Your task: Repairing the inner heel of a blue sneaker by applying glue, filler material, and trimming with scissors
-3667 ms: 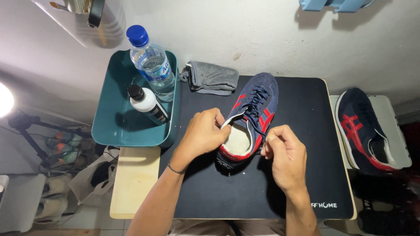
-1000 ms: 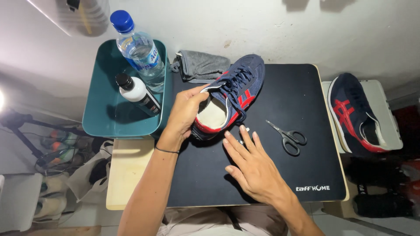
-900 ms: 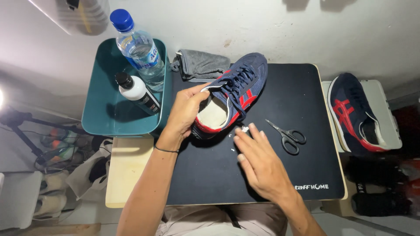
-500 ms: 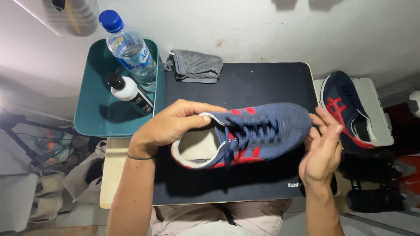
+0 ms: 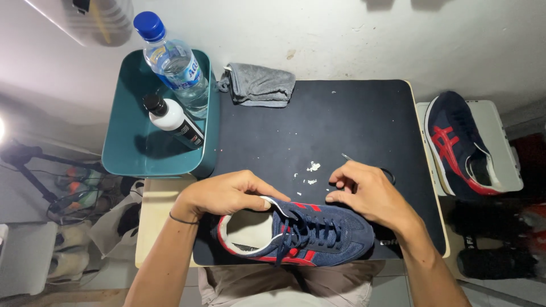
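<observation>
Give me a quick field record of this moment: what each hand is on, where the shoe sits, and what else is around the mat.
left hand: grips the collar and tongue of the navy and red shoe
right hand: fingertips at the shoe's toe side, over scissors
shoe position: on its side, at the black mat's near edge
mat debris: white crumbs
teal tray: water bottle, white bottle
other: grey cloth, second shoe

Two labelled bottles in the teal tray, far left

A clear plastic water bottle (image 5: 173, 62) with a blue cap and a blue-and-white wrap label stands at the far side of the teal plastic tray (image 5: 128, 153). Just near of it leans a white bottle (image 5: 173, 121) with a black cap and a black label band around its lower part.
</observation>
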